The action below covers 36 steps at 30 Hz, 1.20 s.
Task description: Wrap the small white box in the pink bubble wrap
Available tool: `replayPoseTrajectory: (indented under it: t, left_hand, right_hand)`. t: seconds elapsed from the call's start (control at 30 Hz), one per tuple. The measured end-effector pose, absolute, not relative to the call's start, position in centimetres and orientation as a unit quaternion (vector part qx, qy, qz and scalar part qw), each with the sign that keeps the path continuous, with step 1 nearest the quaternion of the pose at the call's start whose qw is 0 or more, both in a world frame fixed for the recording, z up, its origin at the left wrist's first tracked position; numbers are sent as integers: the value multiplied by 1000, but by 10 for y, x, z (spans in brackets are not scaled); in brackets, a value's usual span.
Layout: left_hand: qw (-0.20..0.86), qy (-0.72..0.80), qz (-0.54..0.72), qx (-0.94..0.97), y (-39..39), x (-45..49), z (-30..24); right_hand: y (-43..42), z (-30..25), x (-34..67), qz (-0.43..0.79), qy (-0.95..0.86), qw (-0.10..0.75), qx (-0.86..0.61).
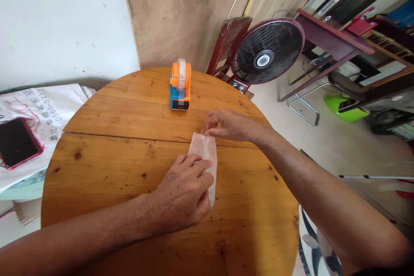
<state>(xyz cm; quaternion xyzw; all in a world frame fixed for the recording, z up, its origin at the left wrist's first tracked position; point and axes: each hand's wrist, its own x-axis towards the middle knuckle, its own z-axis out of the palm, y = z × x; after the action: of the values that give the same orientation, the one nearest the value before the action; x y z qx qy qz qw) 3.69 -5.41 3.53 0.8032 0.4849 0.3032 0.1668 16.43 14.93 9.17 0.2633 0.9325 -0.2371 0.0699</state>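
Observation:
A small translucent whitish bag lies on the round wooden table, near its middle. My left hand rests on the bag's near end, fingers curled and pressing it onto the wood. My right hand pinches the bag's far end between thumb and fingers. An orange and blue tape dispenser with a roll of clear tape stands upright at the far side of the table, a short way beyond my right hand.
A black phone in a red case lies on a white printed sack to the left. A dark red floor fan stands beyond the table's right edge. Wooden furniture and a green object fill the right side.

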Motion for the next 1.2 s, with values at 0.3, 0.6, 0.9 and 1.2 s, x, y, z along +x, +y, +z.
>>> replayPoseTrajectory:
  t: [0.3,0.6,0.9,1.2]
  left_hand:
    - [171,485,308,801,-55,38,34]
    - [169,486,305,801,-54,38,36]
    - [164,488,319,796,-56,38,34]
    - [163,491,320,794,-57,39,31]
  right_hand:
    - [139,88,169,-162,957,82,225]
    - [137,79,165,-172,959,15,225]
    - [139,54,162,-526,717,-116,442]
    - [138,53,167,-648,560,-161,491]
